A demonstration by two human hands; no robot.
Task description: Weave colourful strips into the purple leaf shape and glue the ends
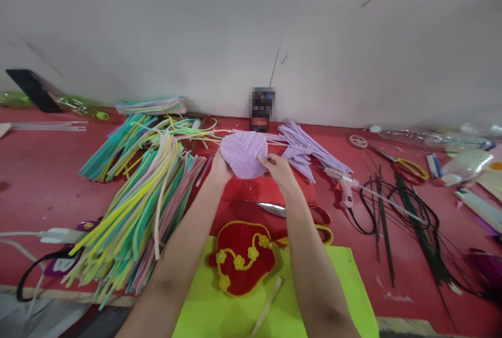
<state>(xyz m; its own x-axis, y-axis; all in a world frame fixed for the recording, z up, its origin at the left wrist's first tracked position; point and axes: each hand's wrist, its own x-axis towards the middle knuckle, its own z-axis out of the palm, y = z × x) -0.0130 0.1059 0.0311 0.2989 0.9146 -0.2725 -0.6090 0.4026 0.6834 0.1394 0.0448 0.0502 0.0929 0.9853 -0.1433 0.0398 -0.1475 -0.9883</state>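
Between my two hands, raised over the table, is a rounded lilac panel [243, 154] made of pipe cleaners laid side by side in slanting rows. My left hand [221, 164] is closed on its left edge, the fingers mostly behind it. At the right edge my right hand [274, 166] pinches it between thumb and fingers. Behind it, lilac pipe cleaners [316, 147] lie in a bundle, partly covered by a small woven lilac piece [298, 157]. Nearer me, a red pouch-like shape [247, 275] with yellow trim and flowers rests on a lime-green sheet [337, 285].
Large bundles of coloured pipe cleaners [137, 207] spread across the left. Scissors [272, 209] lie under my right forearm. To the right are a pink glue gun [345, 191], its black cord, yellow-handled scissors [410, 168] and dark green stems [411, 223]. A white wall stands behind the red table [361, 291].
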